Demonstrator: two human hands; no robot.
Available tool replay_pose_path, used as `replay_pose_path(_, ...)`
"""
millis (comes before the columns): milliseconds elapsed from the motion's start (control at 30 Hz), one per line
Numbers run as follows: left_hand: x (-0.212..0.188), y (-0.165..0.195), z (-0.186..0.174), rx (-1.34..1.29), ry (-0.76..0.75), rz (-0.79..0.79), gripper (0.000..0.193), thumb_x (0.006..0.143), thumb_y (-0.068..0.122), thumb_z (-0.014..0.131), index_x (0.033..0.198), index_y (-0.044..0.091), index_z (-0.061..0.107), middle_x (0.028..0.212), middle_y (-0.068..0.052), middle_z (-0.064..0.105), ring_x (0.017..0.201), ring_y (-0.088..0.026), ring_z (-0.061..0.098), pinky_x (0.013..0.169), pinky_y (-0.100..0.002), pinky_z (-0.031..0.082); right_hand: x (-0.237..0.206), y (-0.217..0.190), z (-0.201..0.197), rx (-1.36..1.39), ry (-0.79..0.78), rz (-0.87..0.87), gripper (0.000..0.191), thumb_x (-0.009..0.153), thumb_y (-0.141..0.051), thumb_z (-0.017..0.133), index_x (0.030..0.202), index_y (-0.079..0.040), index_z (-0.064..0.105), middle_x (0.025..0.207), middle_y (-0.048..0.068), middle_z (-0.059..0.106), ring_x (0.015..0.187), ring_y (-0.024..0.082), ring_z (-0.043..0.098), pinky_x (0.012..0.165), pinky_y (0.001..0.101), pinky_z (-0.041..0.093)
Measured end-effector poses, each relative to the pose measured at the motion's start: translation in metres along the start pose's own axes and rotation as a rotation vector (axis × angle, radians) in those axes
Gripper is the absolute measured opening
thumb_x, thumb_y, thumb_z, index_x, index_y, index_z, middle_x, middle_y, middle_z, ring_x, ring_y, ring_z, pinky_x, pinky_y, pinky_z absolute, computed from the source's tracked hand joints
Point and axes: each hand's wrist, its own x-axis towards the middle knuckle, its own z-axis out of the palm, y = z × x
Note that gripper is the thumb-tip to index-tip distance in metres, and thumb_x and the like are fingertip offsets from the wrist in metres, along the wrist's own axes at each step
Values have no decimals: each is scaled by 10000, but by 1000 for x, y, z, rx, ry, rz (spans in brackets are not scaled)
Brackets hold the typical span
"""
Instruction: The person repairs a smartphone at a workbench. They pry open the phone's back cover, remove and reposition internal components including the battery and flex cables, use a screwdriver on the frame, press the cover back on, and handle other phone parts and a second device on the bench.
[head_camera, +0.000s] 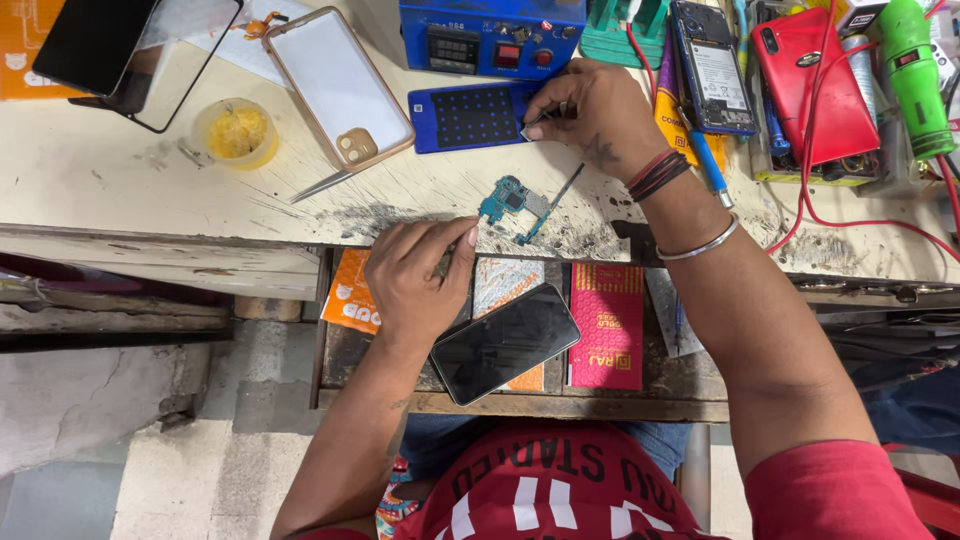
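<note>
Scratched tabletop (120, 170): right hand (590, 115) pinches a small part at the blue pad (470, 115), left hand (420, 280) rests loosely curled, holding nothing, beside the circuit board (512, 202), which seems next.

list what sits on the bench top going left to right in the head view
dark phone → yellow tub → clear phone case → blue pad → right hand → opened phone → red phone back → green tool

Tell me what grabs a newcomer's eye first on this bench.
The right hand pinches a small tool at the edge of the blue pad, mid-bench. Just below, the left hand rests by a small circuit board at the scarred table edge. A dark phone lies in the open drawer beneath.
</note>
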Motion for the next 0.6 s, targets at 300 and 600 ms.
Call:
replay_pose_path(300,0,0,2,-26,12,-6,84,931,118,793,1012,108,773,937,-22,756,862,-213,715,779,-354,552,1,-2,0,-65,-33,31,275,760,-232,934,987,-141,808,849,67,652,747,213,658,668,367,531)
replay_pose_path(600,-1,-2,1,-27,6,0,74,939,117,788,1011,108,775,935,-26,760,863,-215,720,780,-360,555,-4,2,4,-79,-5,-54,243,809,-216,902,1002,-131,781,939,79,641,856,243,669,758,376,547)
